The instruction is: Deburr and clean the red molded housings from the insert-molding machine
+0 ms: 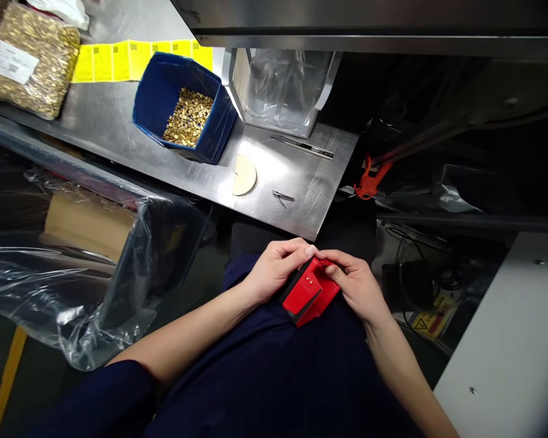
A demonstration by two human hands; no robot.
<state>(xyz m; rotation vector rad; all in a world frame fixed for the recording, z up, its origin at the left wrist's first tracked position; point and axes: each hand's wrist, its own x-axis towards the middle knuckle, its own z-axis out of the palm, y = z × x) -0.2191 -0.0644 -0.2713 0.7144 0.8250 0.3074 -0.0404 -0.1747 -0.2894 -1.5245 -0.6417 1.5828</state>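
A small red block-shaped device (309,292) with a black edge and tiny brass dots on its face rests over my lap. My left hand (276,267) grips its left side, thumb and fingers curled over the top. My right hand (357,285) holds its right side, fingers pressing on the upper corner. Both hands are close together just below the front edge of the steel table (119,121).
On the steel table stand a blue bin (155,91) of small brass parts, a bag of brass parts (31,61), yellow labels (119,59), a clear-bagged steel holder (283,91), a half-round tan disc (244,175), tweezers (282,196) and a pen-like tool (304,146). Plastic-lined box (82,255) at left; white surface (511,347) at right.
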